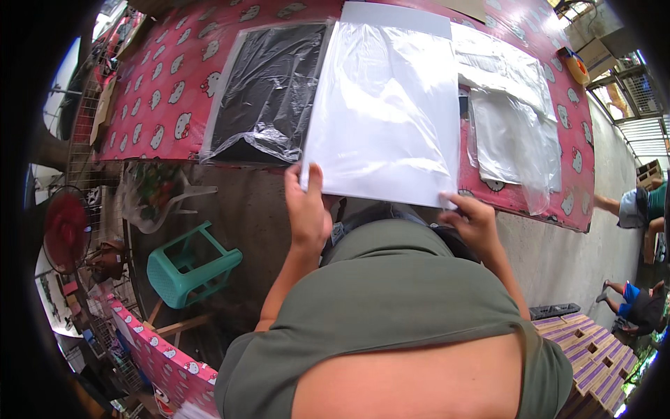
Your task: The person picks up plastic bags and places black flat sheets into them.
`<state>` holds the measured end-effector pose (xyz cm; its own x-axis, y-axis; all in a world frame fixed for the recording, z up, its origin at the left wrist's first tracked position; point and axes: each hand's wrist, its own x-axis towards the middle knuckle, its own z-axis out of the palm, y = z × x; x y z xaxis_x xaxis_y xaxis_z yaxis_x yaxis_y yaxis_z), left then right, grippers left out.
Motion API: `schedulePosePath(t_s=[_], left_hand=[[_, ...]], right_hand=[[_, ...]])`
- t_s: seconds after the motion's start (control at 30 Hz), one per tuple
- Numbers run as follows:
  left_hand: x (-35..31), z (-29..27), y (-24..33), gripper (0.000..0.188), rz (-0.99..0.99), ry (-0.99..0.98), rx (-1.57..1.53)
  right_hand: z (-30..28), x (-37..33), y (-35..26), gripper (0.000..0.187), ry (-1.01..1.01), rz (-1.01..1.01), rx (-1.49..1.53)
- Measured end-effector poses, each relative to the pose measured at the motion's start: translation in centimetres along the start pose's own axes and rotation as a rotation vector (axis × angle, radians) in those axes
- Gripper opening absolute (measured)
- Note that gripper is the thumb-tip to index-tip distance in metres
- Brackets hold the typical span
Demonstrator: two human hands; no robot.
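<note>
Currently both hands pinch the near edge of a white plastic bag (pixel 384 105): left hand (pixel 307 209) at its left corner, right hand (pixel 471 220) at its right, apparently keeping it flat on the table (pixel 174 91). A clear-wrapped black pack (pixel 269 91) lies just left; clear bags (pixel 513 133) lie right.

White sheet (pixel 384 105): smooth, glossy, probably inside clear plastic sleeve. Black sheet (pixel 269 87): matt, under crinkled glossy film. Worktop (pixel 167 91): printed red covering, slight sheen. Stool (pixel 192 265): moulded teal plastic. Floor (pixel 558 251): rough concrete.
</note>
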<state>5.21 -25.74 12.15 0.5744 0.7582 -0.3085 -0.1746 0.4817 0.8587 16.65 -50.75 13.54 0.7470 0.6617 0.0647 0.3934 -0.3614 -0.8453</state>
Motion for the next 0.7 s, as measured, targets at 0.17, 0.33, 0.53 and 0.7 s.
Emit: schedulePosePath(t_s=[0.17, 0.33, 0.53, 0.7], left_hand=[[8.9, -0.7, 5.4, 0.018, 0.439, 0.153, 0.073], [18.6, -6.2, 12.9, 0.021, 0.48, 0.133, 0.16], [28.0, -14.8, 13.6, 0.027, 0.29, 0.123, 0.541], [28.2, -22.3, 8.2, 0.019, 0.421, 0.409, 1.124]], right_hand=[[4.8, 8.1, -1.3, 0.018, 0.034, -0.377, -0.112], [11.5, 18.0, -5.1, 0.01, 0.011, -0.661, -0.122], [18.7, 21.4, -6.6, 0.008, -0.128, -0.772, -0.603], [22.0, 17.8, -6.7, 0.009, -0.16, -0.896, -0.725]])
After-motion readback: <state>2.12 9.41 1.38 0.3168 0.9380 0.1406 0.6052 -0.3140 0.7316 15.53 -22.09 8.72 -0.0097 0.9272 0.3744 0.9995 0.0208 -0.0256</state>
